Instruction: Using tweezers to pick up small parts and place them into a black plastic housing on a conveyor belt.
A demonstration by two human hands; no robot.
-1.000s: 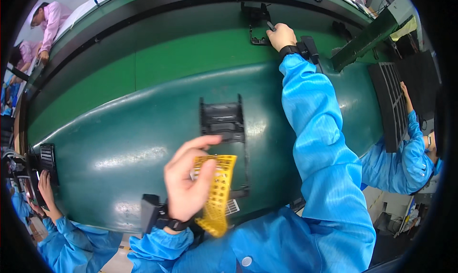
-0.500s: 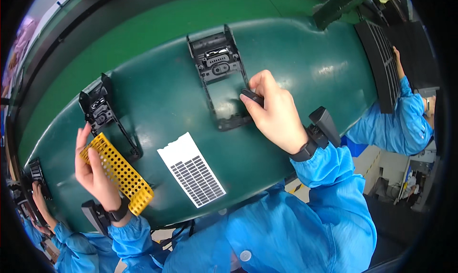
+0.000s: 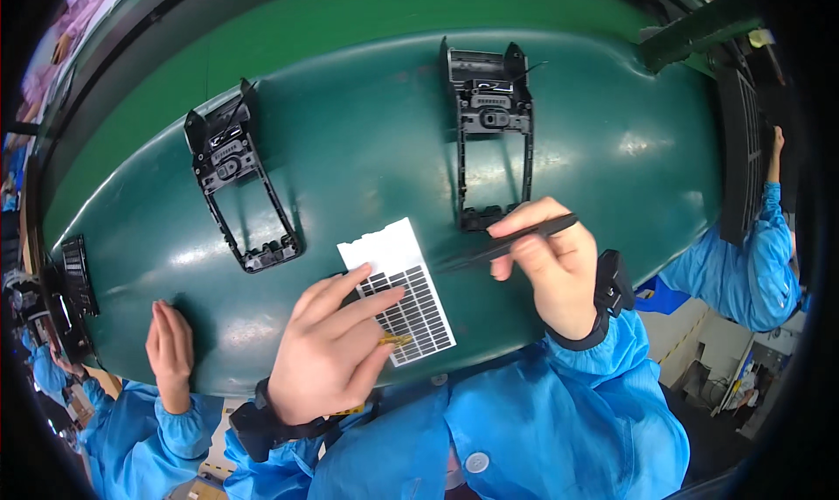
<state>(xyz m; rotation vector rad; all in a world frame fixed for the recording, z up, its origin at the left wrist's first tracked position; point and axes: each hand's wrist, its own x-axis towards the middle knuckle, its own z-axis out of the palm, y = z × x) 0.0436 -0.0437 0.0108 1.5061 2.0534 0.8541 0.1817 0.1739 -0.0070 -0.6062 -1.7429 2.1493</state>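
Right grip [image 3: 559,281] holds black tool [image 3: 553,227]; left grip [image 3: 325,350] pinches yellow strip [image 3: 398,340]. Label sheet [image 3: 387,245] seemingly part-used, many dark labels [image 3: 426,308] remaining.

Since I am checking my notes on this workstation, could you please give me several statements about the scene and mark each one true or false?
1. The right hand holds a dark pen-like tool. True.
2. The left hand is over the right black frame. False: it is over the white sheet.
3. The left black frame and the right one both lie on the green work surface. True.
4. The white sheet's far edge is cut straight. False: that edge is ragged.
5. The yellow strip is in full view. False: only small bits show, by the left hand.
6. The white sheet lies nearer the wearer than the right black frame. True.
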